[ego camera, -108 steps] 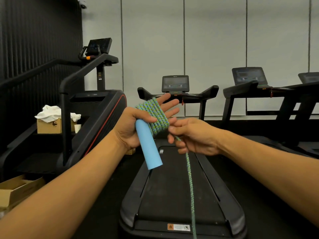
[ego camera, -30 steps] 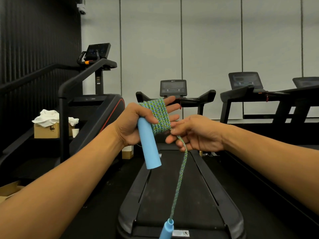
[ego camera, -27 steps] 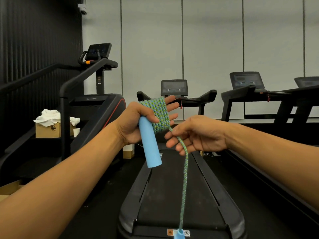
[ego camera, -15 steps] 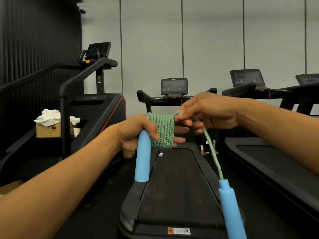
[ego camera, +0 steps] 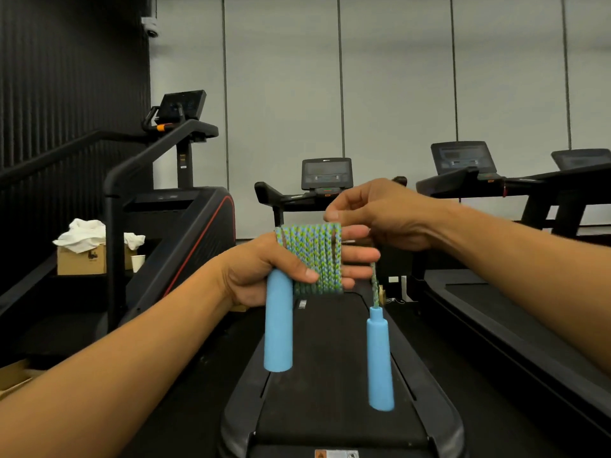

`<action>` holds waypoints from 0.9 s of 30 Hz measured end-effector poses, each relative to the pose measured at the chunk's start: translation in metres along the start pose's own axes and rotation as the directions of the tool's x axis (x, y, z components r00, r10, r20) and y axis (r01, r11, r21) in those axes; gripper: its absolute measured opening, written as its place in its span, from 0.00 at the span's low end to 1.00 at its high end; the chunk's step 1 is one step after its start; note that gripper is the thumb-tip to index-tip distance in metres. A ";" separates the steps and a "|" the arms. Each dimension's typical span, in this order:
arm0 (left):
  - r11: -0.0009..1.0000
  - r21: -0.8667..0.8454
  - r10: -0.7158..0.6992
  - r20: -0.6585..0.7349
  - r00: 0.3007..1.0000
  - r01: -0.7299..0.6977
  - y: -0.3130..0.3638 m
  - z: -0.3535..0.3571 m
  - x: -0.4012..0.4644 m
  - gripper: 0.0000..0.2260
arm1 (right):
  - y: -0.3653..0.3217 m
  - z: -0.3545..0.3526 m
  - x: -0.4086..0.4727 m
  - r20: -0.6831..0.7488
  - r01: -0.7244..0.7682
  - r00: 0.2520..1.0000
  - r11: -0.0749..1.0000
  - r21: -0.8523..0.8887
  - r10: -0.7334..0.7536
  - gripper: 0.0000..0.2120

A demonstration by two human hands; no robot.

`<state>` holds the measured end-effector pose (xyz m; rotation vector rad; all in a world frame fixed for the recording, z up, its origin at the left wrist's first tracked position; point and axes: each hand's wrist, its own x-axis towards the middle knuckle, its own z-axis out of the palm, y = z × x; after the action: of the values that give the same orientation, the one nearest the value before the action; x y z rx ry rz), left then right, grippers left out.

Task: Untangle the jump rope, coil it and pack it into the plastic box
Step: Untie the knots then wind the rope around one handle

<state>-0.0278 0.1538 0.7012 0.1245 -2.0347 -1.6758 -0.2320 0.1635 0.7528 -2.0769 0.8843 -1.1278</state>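
Head view: left hand grips one blue handle with the jump rope nearly all coiled, right hand pinching the last dangling stretch; boxing remains.

Our left hand grips, fingers extended rightward, thumb clamped. Our right hand pinches just above those fingers.

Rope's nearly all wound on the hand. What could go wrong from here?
1. The coil sits only around the left hand's straight fingers; sliding it off could let the turns spring loose.
2. The free handle hangs from a short tail pinched by the right hand; if that grip slips, its weight may pull turns off.
3. No plastic box is in view, so the coil may need carrying.
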 end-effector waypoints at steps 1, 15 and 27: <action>0.999 -0.036 0.030 -0.010 0.999 -0.031 0.002 0.001 0.001 0.33 | 0.002 0.003 0.000 0.013 -0.002 1.000 0.996 0.087 0.001 0.09; 0.973 -0.022 0.209 -0.328 0.921 -0.229 0.019 -0.005 -0.004 0.33 | 0.043 0.033 -0.006 0.140 -0.169 0.981 0.947 0.275 0.134 0.12; 0.981 -0.002 0.162 -0.544 0.823 -0.195 0.041 0.005 -0.012 0.28 | 0.016 0.033 -0.018 0.075 -0.066 0.992 0.937 -0.343 0.097 0.08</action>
<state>-0.0098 0.1728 0.7352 0.3380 -1.5173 -1.3799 -0.2153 0.1742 0.7175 -2.3207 1.1766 -0.8765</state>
